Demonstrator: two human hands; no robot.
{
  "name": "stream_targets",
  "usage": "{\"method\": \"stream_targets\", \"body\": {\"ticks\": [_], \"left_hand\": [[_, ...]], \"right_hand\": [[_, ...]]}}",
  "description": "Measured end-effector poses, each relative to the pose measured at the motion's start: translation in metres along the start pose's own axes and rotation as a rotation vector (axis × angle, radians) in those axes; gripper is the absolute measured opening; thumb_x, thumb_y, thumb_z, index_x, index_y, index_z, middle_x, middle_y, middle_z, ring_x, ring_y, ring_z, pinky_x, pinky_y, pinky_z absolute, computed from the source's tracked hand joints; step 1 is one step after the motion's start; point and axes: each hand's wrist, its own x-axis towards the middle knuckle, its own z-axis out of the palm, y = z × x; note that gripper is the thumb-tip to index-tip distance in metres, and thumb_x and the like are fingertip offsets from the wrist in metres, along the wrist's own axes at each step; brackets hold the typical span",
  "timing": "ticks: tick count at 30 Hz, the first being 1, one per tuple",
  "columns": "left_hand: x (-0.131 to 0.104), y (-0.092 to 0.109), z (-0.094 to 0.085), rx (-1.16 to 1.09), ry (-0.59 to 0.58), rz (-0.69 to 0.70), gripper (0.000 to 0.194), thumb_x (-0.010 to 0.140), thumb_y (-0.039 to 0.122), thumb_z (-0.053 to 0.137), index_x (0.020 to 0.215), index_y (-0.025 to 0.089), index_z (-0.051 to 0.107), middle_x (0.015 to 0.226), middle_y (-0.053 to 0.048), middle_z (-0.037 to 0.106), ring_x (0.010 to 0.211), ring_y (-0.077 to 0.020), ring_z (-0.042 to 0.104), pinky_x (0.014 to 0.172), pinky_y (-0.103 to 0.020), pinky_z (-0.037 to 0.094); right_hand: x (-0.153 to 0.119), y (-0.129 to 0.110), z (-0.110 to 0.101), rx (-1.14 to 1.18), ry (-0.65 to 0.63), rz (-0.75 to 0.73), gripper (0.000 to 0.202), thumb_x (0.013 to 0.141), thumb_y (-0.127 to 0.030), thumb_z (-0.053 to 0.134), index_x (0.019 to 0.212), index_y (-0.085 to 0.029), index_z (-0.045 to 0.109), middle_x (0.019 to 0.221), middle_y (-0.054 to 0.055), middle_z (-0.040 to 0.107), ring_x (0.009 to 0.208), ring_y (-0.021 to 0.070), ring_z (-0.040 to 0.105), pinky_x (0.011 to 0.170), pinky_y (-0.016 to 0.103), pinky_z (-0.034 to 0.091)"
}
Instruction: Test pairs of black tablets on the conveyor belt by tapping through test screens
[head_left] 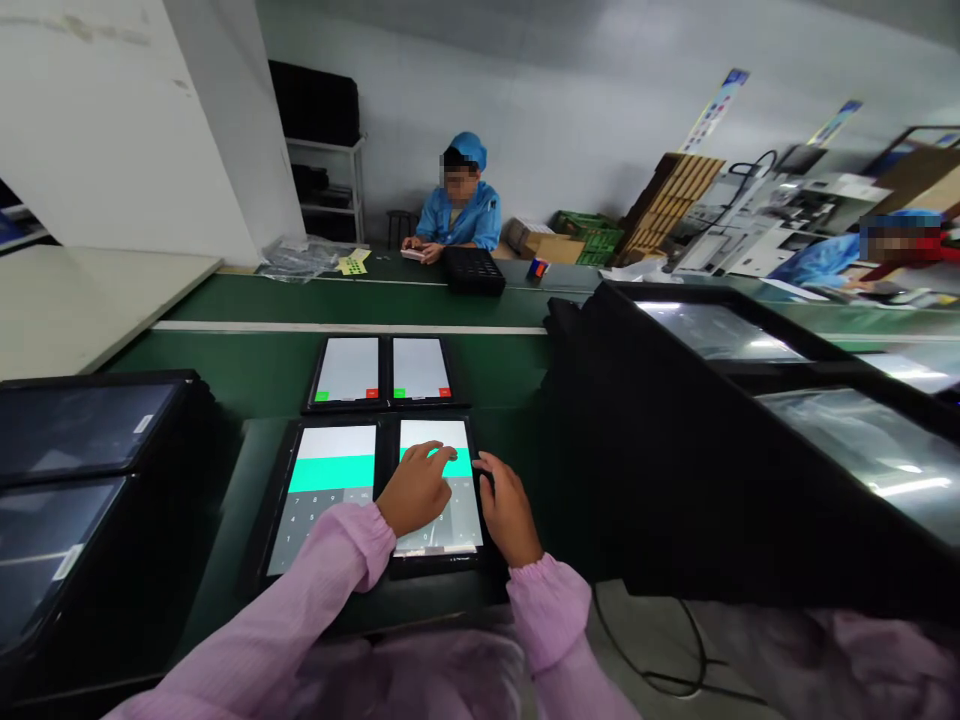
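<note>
My left hand (418, 487) is over the near right tablet (430, 432), its fingers stretched out at the screen and nothing in its grasp. That screen shows a calculator with a teal band, partly hidden by the hand. At the tablet's right edge is my right hand (511, 508), with thumb and fingers apart, empty, the fingertips at the black frame. To the left lies another near tablet (334, 472) with the same calculator display. Just beyond these, a far left tablet (347, 368) and a far right tablet (420, 365) show pale screens with green and red corner blocks.
Stacked dark tablets (75, 425) stand at the left. A tall black stack of trays (600, 440) with film-covered screens rises at the right. Across the green bench (247, 350) a person in blue (469, 215) handles a small item beside a black tray (474, 270). Cables (679, 690) hang below.
</note>
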Motion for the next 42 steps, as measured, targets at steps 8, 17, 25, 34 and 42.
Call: {"method": "stream_targets", "body": {"ticks": [8, 17, 25, 34, 42], "left_hand": [[0.001, 0.002, 0.005, 0.100, 0.015, 0.032, 0.050, 0.078, 0.004, 0.047, 0.126, 0.018, 0.053, 0.124, -0.009, 0.063, 0.133, -0.0266, 0.045, 0.117, -0.052, 0.030], [-0.009, 0.003, -0.008, 0.059, 0.006, -0.030, 0.049, 0.078, 0.004, 0.046, 0.124, 0.019, 0.052, 0.125, -0.009, 0.063, 0.136, -0.0286, 0.042, 0.117, -0.057, 0.026], [-0.066, -0.013, -0.041, 0.008, 0.066, -0.223, 0.048, 0.078, 0.004, 0.044, 0.123, 0.021, 0.048, 0.124, -0.007, 0.062, 0.127, -0.0271, 0.049, 0.113, -0.055, 0.032], [-0.075, -0.004, -0.027, -0.006, 0.060, -0.171, 0.054, 0.080, 0.004, 0.044, 0.131, 0.022, 0.047, 0.129, -0.007, 0.060, 0.138, -0.0255, 0.039, 0.119, -0.055, 0.025], [-0.078, -0.012, -0.027, -0.001, -0.009, -0.143, 0.057, 0.081, 0.006, 0.044, 0.135, 0.021, 0.046, 0.133, -0.007, 0.059, 0.144, -0.0267, 0.032, 0.121, -0.058, 0.017]], "right_hand": [[0.012, -0.004, 0.011, -0.065, -0.018, -0.117, 0.032, 0.091, -0.014, 0.038, 0.114, -0.017, 0.060, 0.112, 0.013, 0.067, 0.108, 0.0271, 0.061, 0.097, 0.049, 0.047], [0.004, -0.006, 0.004, -0.067, -0.018, -0.085, 0.032, 0.094, -0.018, 0.038, 0.117, -0.017, 0.060, 0.115, 0.013, 0.066, 0.112, 0.0272, 0.059, 0.101, 0.051, 0.046], [-0.021, -0.021, -0.002, 0.030, -0.029, 0.006, 0.031, 0.100, -0.028, 0.039, 0.123, -0.018, 0.057, 0.120, 0.013, 0.064, 0.115, 0.0267, 0.057, 0.100, 0.048, 0.046], [-0.025, -0.054, 0.022, -0.003, -0.218, -0.148, 0.034, 0.099, -0.022, 0.037, 0.128, -0.020, 0.056, 0.126, 0.011, 0.062, 0.125, 0.0277, 0.052, 0.108, 0.054, 0.040], [-0.007, -0.019, 0.019, -0.135, -0.058, -0.030, 0.037, 0.099, -0.027, 0.036, 0.128, -0.013, 0.055, 0.125, 0.018, 0.061, 0.122, 0.0300, 0.054, 0.106, 0.057, 0.041]]}}
